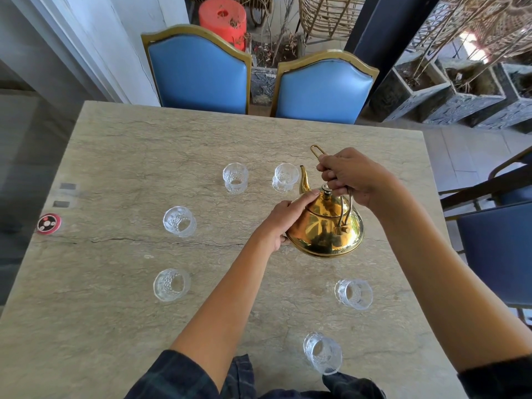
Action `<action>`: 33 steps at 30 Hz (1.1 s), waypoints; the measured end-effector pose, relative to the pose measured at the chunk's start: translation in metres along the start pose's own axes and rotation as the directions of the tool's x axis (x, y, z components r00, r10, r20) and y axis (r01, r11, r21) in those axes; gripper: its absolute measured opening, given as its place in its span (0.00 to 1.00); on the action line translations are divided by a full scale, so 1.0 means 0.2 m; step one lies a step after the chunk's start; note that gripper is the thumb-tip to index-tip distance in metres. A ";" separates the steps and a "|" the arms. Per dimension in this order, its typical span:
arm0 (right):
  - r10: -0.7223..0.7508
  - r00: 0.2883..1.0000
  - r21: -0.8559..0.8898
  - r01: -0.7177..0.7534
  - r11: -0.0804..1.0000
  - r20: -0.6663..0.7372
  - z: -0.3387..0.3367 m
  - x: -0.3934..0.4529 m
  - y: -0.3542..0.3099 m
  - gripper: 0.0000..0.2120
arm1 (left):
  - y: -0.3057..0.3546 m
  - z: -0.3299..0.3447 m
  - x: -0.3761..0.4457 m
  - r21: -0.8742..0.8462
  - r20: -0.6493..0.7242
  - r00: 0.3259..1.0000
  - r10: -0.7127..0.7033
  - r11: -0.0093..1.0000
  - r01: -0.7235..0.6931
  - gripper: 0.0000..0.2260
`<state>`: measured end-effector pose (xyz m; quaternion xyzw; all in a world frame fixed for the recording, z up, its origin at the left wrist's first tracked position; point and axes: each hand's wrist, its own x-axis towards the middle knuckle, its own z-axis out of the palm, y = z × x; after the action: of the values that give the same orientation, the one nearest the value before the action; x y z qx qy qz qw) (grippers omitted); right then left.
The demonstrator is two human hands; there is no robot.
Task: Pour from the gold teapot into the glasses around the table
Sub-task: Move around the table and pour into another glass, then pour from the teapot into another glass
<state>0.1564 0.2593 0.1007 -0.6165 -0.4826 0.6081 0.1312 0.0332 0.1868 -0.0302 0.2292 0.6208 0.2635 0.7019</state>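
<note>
The gold teapot (pixel 326 228) hangs above the stone table (pixel 115 312), right of centre, its spout pointing toward the far glass (pixel 285 177). My right hand (pixel 352 175) grips the teapot's wire handle from above. My left hand (pixel 283 220) rests against the pot's left side with a straight finger pressing on the lid near the knob. Several clear cut glasses stand in a ring: a second far glass (pixel 235 177), two on the left (pixel 179 221) (pixel 172 284), one on the right (pixel 353 293) and one nearest me (pixel 323 352).
Two blue chairs with gold frames (pixel 198 73) (pixel 322 87) stand at the table's far edge, and another dark blue chair (pixel 501 249) at the right. A round red-and-black disc (pixel 49 223) lies near the left edge. Stone planters and a red stool stand beyond.
</note>
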 end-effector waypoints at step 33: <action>-0.062 0.998 0.018 0.062 0.998 0.024 0.09 0.01 0.12 0.11 | -0.05 -0.16 0.12 -0.054 -0.011 0.993 0.121 0.991 -0.122 0.19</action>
<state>0.1506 0.2399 0.0770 -0.5925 -0.4980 0.6154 0.1493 0.0050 0.1945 -0.0575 0.2462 0.6011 0.3235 0.6880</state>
